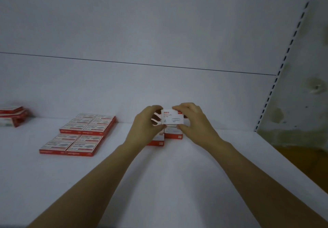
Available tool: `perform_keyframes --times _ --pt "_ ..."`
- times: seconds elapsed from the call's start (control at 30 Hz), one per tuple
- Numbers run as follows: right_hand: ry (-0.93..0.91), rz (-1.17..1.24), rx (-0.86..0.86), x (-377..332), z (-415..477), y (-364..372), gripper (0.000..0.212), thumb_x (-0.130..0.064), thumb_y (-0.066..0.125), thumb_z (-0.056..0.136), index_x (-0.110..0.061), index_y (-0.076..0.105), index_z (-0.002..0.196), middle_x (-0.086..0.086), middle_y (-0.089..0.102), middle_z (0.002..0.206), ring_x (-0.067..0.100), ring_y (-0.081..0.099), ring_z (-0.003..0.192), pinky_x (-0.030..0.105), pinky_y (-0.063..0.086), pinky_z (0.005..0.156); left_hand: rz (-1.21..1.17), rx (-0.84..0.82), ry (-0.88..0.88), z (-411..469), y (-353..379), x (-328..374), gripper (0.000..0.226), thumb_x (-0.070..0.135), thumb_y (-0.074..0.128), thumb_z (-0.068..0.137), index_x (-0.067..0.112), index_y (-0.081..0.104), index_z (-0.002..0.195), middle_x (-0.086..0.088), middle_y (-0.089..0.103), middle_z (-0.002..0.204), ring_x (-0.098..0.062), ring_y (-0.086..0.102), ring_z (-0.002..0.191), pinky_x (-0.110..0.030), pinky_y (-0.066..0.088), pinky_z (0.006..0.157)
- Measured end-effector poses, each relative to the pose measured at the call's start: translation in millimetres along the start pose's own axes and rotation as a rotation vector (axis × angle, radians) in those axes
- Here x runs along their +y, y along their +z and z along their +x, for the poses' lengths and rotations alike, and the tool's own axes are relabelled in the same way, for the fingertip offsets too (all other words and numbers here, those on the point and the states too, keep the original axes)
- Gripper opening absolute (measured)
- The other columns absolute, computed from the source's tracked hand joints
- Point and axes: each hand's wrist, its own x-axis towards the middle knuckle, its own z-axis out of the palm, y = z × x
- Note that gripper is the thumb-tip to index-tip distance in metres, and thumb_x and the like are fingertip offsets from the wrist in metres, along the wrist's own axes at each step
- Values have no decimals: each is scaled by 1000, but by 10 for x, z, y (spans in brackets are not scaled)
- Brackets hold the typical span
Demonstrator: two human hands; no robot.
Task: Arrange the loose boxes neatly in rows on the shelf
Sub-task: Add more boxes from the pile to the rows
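- Currently the small white cardboard box with red print [171,118] hangs between both hands, above the white shelf [165,178], long axis running left to right.
- Left hand [144,127] pinches its left end, right hand [190,119] its right; both equally near.
- Directly below sit matching red-edged boxes [173,134]; both forearms [99,180] reach forward, converging.

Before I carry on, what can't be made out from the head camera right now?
- Boxes under the held box: head view, left hand and right hand cover them; count unclear.
- Small print on the held box: head view, blurred, too small.
- Stack at far left: head view, cut off by the frame edge.
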Motion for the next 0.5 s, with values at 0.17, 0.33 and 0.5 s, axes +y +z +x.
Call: perform_keyframes --times 0.17,0.33,0.5 --pt "260 366 -97 -23 26 -169 54 -15 74 76 -31 54 124 -15 56 107 -1 58 92 2 45 66 -276 -202 -245 93 -145 47 49 16 75 76 22 58 122 8 67 110 -9 67 87 -19 53 75" --pt "406 668 -156 -56 18 -273 20 -40 63 84 -27 68 99 -10 71 94 4 66 89 15 51 72 -461 -348 -474 130 -264 58 43 45 72 74 12 67 101 -3 71 90 -16 68 81 -27 52 74" --pt "688 876 -319 -142 -25 -284 42 -48 59 85 -11 66 104 12 72 97 24 70 88 29 56 72 -396 -386 -679 99 -232 144 59 66 64 68 9 67 82 -5 68 66 -16 63 57 -24 47 56"
